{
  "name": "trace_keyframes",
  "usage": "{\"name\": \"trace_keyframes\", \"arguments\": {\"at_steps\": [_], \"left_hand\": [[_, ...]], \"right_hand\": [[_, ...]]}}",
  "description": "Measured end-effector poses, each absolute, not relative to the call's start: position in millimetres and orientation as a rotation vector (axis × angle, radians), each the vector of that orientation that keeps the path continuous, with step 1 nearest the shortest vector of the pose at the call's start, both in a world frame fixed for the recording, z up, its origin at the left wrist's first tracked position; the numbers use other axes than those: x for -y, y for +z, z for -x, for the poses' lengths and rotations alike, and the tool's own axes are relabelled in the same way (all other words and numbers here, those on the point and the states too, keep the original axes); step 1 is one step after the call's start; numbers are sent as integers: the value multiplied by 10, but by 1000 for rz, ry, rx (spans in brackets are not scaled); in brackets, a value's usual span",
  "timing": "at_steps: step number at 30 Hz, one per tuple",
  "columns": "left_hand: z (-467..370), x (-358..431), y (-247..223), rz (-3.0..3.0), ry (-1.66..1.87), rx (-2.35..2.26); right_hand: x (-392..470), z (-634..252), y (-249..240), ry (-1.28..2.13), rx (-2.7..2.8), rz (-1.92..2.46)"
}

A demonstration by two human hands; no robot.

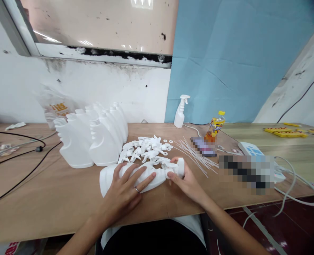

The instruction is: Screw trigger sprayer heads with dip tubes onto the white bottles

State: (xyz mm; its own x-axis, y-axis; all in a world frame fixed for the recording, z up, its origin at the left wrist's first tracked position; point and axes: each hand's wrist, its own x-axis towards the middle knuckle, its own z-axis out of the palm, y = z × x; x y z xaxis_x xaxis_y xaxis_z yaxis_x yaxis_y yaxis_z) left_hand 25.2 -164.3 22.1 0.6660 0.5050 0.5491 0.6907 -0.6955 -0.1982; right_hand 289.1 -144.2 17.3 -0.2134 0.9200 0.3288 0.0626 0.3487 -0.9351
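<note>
At the left of the frame, a printed plastic bag [58, 108] slumps against the wall behind a cluster of uncapped white bottles [103, 145]. They stand upright and close together, which likely saves room on the brown surface [66, 212].

Lower centre, the left hand [125, 186] lies across a white bottle [159, 179] resting on its side, neck toward the right. Its fingers are spread over the body, the thumb out of sight; the broad hold probably keeps the bottle from rolling.

Just behind, mid-frame, lies a loose pile of trigger heads [148, 154], seemingly kept within easy reach, with small white rings [164, 141] beside it. Farther back, a capped spray bottle [180, 115] stands alone near the blue cloth.

Right of centre, the right hand [185, 180] pinches a white spray head [181, 168] at the lying bottle's neck, thumb near side, other fingers partly hidden behind; this likely steadies the head in line with the neck. Beyond it, thin tubes [196, 156] fan out, and a yellow-capped drink bottle [212, 132] stands at the back.
</note>
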Motion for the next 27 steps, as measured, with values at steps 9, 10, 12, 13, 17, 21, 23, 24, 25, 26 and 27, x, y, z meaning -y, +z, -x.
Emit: {"name": "trace_keyframes", "arguments": {"at_steps": [9,10,12,13,17,21,23,24,25,26,27], "left_hand": [[-247,1633,197,2481,-704,951],[-246,1633,192,2484,-704,949],[-247,1633,183,2482,-699,945],[-248,1634,181,2478,-696,946],[-254,1634,183,2476,-700,944],[-260,1629,185,2469,-701,938],[-257,1629,184,2469,-700,947],[-255,1631,184,2471,-703,947],[-253,1634,185,2472,-707,944],[-252,1636,188,2473,-712,942],[-251,1639,192,2473,-715,941]], "right_hand": [[1471,-2866,171,993,1584,927],[1468,-2864,165,1009,1574,944],[1461,-2860,157,1072,1544,963],[1458,-2858,156,1086,1544,959],[1453,-2851,164,1097,1565,958],[1464,-2860,186,1143,1555,951],[1467,-2871,199,1094,1595,950],[1464,-2875,204,1082,1600,980],[1458,-2880,208,1080,1597,1023],[1449,-2885,212,1083,1594,1064],[1438,-2889,216,1084,1595,1088]]}}
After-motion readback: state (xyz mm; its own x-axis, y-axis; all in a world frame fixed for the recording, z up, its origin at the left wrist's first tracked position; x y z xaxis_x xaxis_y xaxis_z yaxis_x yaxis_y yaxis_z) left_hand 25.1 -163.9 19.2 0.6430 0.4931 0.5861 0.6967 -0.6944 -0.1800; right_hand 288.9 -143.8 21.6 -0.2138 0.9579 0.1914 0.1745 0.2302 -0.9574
